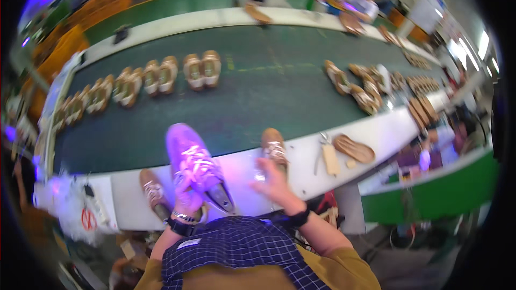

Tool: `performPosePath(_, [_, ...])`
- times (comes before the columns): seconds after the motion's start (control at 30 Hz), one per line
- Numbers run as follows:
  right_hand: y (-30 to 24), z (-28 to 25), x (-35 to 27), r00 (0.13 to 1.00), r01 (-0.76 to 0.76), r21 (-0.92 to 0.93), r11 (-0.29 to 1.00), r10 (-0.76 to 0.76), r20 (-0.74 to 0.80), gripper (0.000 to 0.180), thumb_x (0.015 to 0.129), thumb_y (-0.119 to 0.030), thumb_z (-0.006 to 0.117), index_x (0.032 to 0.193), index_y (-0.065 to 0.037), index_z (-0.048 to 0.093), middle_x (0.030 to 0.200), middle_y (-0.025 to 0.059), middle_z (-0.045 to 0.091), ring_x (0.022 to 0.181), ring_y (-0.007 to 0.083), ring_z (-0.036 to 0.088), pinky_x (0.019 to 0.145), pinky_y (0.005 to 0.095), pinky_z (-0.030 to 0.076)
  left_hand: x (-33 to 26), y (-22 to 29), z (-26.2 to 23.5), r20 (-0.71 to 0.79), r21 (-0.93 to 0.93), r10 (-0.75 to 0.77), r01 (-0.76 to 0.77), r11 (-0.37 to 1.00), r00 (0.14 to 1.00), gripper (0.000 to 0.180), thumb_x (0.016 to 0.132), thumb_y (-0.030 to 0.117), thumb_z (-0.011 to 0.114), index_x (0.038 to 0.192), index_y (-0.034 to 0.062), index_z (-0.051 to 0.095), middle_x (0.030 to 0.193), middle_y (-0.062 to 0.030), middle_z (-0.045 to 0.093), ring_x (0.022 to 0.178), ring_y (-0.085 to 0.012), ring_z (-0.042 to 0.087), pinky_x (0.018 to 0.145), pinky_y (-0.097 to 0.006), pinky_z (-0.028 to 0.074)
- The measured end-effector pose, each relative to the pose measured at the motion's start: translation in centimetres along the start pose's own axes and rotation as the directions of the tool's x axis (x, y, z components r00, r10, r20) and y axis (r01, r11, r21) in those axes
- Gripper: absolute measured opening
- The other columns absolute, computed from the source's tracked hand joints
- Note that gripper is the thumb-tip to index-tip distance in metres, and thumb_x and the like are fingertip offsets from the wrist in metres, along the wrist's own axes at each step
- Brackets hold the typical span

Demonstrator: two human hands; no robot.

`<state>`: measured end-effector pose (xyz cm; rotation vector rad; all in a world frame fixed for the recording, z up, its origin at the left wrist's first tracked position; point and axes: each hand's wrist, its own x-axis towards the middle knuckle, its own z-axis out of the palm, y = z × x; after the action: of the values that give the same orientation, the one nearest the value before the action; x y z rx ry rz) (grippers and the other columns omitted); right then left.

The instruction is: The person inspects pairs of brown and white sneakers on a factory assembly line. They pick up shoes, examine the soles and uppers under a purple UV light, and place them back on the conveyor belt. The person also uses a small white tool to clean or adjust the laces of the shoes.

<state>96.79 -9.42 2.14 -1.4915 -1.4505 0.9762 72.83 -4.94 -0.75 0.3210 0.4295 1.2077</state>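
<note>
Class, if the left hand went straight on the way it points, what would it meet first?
The left hand would probably meet the purple-lit shoe it holds; exact depth is hard to judge.

Violet light washes the held shoe [191, 153], ceiling lamps [484, 45] glare upper right, and blurry edges curve into black.

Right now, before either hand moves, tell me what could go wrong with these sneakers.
The purple-lit sneaker is held up by the left hand alone, so it might slip. The open right hand could bump the brown sneaker whose toe juts over the dark green belt.
</note>
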Motion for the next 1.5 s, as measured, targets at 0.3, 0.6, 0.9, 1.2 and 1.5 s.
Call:
performPosePath(0.3, [-1.0, 1.7, 1.5, 0.961, 0.158, -0.101, 0.982, -0.13, 0.243, 0.07, 0.065, -0.018, 0.073, 0.125, -0.003, 0.04, 0.107, 0.0234, 0.055, 0.102, 0.039, 0.053, 0.088, 0.0417, 0.043, 1.9, 1.9, 4.4, 0.163, 0.25, -0.054, 0.011, 0.968, 0.985, 0.074, 0.069, 0.014, 0.068, 0.134, 0.0058, 0.033, 0.127, -0.0126, 0.045, 0.118, -0.0294, 0.046, 0.101, -0.044, 0.036])
performPosePath(0.6, [11.2, -13.4, 1.2, 0.775, -0.251, -0.492, 0.833, -0.132, -0.618, 0.056, 0.072, -0.026, 0.071, 0.115, 0.002, 0.051, 0.109, 0.0221, 0.057, 0.099, 0.0343, 0.056, 0.085, 0.0405, 0.044, 0.0, -2.1, 5.0, -0.017, 0.661, 0.258, -0.182, 0.728, 0.966, 0.06, 0.074, 0.013, 0.067, 0.127, 0.0033, 0.04, 0.109, -0.0062, 0.055, 0.104, -0.0179, 0.052, 0.091, -0.031, 0.04])
performPosePath(0.9, [22.6, -20.2, -1.4, 0.778, -0.477, -0.657, 0.583, -0.067, -0.625, 0.049, 0.07, -0.021, 0.072, 0.105, 0.005, 0.05, 0.106, 0.0262, 0.053, 0.102, 0.0419, 0.049, 0.088, 0.0451, 0.041, 1.0, -1.7, 5.2, -0.136, 0.619, 0.235, -0.103, 0.778, 0.962, 0.044, 0.084, 0.006, 0.058, 0.123, 0.0088, 0.04, 0.097, -0.0018, 0.052, 0.087, -0.0103, 0.052, 0.077, -0.024, 0.044])
performPosePath(1.2, [18.0, -21.1, 0.5, 0.645, -0.337, -0.105, 0.936, 0.148, -0.75, 0.04, 0.076, -0.018, 0.065, 0.106, 0.005, 0.054, 0.092, 0.0142, 0.059, 0.088, 0.0268, 0.056, 0.079, 0.037, 0.045, 0.2, -1.7, 4.9, -0.066, 0.749, 0.387, -0.21, 0.628, 0.92, 0.034, 0.088, 0.012, 0.055, 0.117, 0.0073, 0.038, 0.097, -0.004, 0.049, 0.088, -0.0107, 0.05, 0.078, -0.026, 0.043])
performPosePath(1.5, [-2.1, 0.4, 7.2, 0.897, -0.391, 0.476, 0.788, 0.442, 0.005, 0.043, 0.074, -0.028, 0.071, 0.101, -0.001, 0.054, 0.089, 0.0074, 0.057, 0.076, 0.0143, 0.054, 0.065, 0.026, 0.045, 1.2, -3.0, 4.7, 0.064, 0.836, 0.443, -0.29, 0.466, 0.894, 0.038, 0.087, 0.022, 0.057, 0.115, 0.0047, 0.04, 0.097, -0.0054, 0.047, 0.088, -0.014, 0.049, 0.079, -0.029, 0.042])
